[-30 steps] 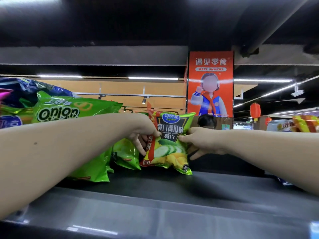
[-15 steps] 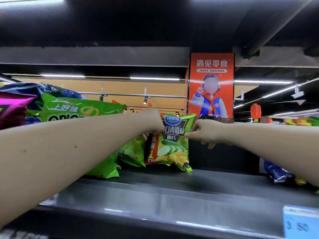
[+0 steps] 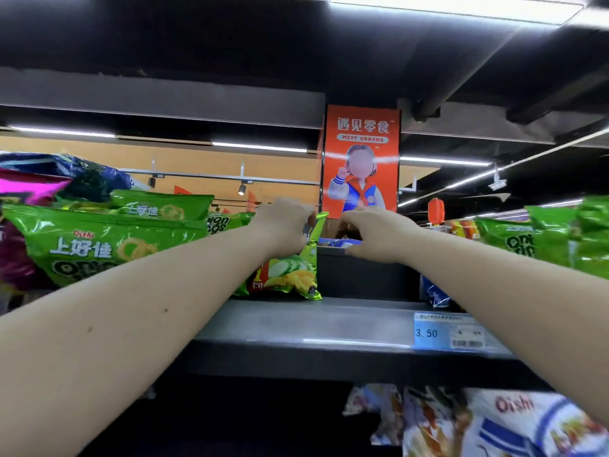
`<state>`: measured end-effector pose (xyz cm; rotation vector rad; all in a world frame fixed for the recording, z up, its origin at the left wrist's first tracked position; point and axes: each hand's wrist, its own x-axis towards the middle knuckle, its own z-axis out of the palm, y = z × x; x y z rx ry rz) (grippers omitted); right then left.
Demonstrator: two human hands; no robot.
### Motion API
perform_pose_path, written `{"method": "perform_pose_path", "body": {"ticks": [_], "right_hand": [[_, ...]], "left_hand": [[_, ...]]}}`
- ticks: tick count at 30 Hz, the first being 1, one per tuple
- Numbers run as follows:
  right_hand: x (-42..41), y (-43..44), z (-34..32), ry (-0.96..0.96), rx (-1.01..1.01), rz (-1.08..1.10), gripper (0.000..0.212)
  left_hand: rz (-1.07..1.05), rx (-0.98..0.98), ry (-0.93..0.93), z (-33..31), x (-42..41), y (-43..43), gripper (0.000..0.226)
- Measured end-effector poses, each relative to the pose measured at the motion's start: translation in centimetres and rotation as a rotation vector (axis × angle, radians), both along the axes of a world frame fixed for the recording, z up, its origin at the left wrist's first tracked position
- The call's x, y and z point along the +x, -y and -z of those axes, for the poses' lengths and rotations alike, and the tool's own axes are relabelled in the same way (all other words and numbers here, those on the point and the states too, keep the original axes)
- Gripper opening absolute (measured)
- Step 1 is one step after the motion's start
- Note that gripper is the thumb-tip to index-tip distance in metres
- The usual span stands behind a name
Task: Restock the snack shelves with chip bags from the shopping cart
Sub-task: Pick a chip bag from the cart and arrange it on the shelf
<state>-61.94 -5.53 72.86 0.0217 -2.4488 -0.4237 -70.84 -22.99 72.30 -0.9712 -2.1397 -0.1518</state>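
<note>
Green chip bag (image 3: 293, 275) upright on shelf (image 3: 329, 324); left hand (image 3: 283, 225) pinches its top, right hand (image 3: 375, 235) loosely curled beside it, empty. Placing looks nearly done; next: release, fetch another.

Orange snack poster (image 3: 362, 159) behind and above right hand (image 3: 379, 234); blue 3.50 price tag (image 3: 448, 331) below it; red lantern (image 3: 436, 210) to its right.

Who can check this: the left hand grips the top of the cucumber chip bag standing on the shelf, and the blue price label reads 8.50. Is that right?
Not quite. In the head view the blue price label reads 3.50, not 8.50. The rest holds: the left hand grips the top of the cucumber chip bag standing on the shelf.
</note>
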Motion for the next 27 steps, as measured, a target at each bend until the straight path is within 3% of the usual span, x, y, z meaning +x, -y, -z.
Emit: {"method": "perform_pose_path", "body": {"ticks": [8,16,27], "right_hand": [[5.6,3.1,2.1,-0.069,0.118,0.265,0.041],[14.1,5.0,4.4,-0.188,0.038,0.41,0.033],[33.2,3.6,9.2,-0.137,0.113,0.82,0.031]], "left_hand": [[0.158,0.1,0.005,1.3,4.1,0.7,0.027],[0.226,0.118,-0.143,3.5,9.7,-0.1,0.031],[0.568,0.089,-0.07,6.2,27.3,-7.9,0.028]]}}
